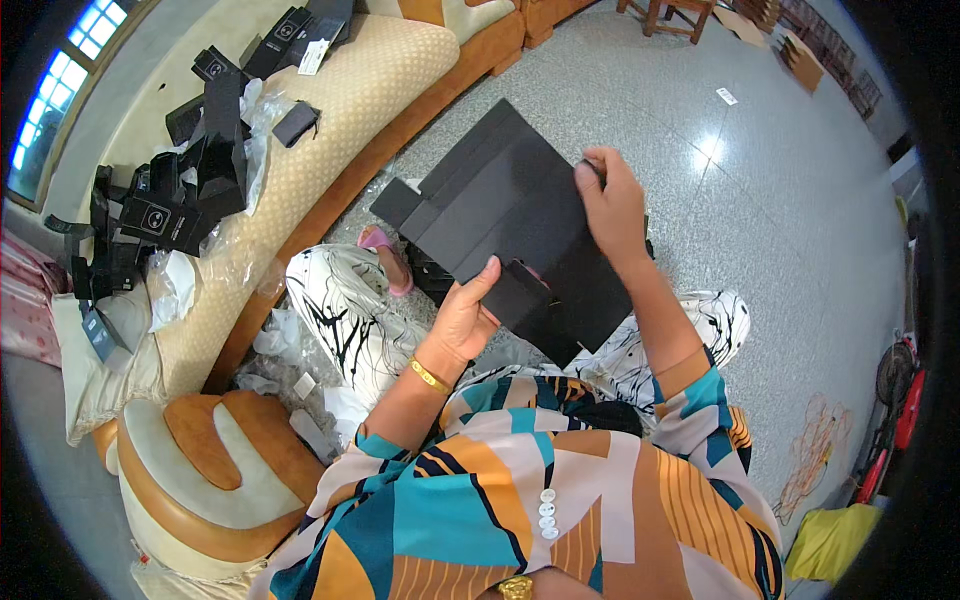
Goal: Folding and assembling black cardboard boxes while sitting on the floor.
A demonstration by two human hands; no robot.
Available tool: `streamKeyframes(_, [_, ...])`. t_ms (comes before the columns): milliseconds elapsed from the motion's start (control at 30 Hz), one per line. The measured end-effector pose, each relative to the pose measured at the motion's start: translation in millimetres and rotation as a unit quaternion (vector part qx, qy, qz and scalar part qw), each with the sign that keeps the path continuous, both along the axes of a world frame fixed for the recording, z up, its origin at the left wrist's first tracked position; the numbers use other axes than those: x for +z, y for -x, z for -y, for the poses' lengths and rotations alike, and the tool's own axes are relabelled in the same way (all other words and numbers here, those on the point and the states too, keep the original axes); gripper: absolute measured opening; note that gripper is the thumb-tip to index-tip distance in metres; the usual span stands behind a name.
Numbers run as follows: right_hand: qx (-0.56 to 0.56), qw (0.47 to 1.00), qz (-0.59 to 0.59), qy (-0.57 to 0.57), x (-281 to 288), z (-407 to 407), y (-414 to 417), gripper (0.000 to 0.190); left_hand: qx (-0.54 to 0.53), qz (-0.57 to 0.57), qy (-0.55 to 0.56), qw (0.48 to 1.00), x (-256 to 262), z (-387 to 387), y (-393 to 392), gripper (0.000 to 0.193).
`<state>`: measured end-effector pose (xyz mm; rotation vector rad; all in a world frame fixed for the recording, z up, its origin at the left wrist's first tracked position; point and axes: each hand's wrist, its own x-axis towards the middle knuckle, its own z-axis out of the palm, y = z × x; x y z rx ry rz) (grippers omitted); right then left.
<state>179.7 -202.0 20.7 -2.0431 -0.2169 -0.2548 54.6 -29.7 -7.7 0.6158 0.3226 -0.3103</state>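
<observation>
A black cardboard box blank (517, 187), opened out with fold lines and a small side flap, is held above my lap. My left hand (463, 315) grips its lower left edge, thumb on top and fingers underneath. At the upper right edge, my right hand (611, 202) has its fingers curled over the board. A cut-out or raised flap shows near the left thumb. Below the board, dark items (431, 274) on the floor are mostly hidden.
On the patterned sofa (375, 82) to the left lie several black boxes (161, 217), clear plastic wrap and a small black pouch (296, 124). Plastic scraps (277, 334) litter the floor beside my left leg. An orange cord (814, 457) and yellow-green bag (832, 544) lie right.
</observation>
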Motion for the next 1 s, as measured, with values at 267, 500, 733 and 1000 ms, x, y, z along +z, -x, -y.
streamKeyframes(267, [0.054,0.967,0.155,0.198,-10.0,-30.4,67.0,0.080,0.149,0.009,0.099,0.984,-13.8,-19.5,-22.2,0.034])
streamKeyframes(500, [-0.038,0.995,0.096,-0.001,-39.2,-17.2,67.1,0.081,0.233,0.080,0.107,0.963,-8.3,-53.3,-25.3,0.033])
streamKeyframes(733, [-0.039,0.908,-0.179,-0.377,-68.3,-31.5,77.1,0.076,0.262,0.100,0.166,0.945,-4.8,-47.5,-20.3,0.034])
streamKeyframes(1000, [-0.005,0.920,-0.162,-0.356,-66.2,-41.6,77.9,0.068,0.237,0.151,0.199,0.939,1.8,-41.2,-14.9,0.032])
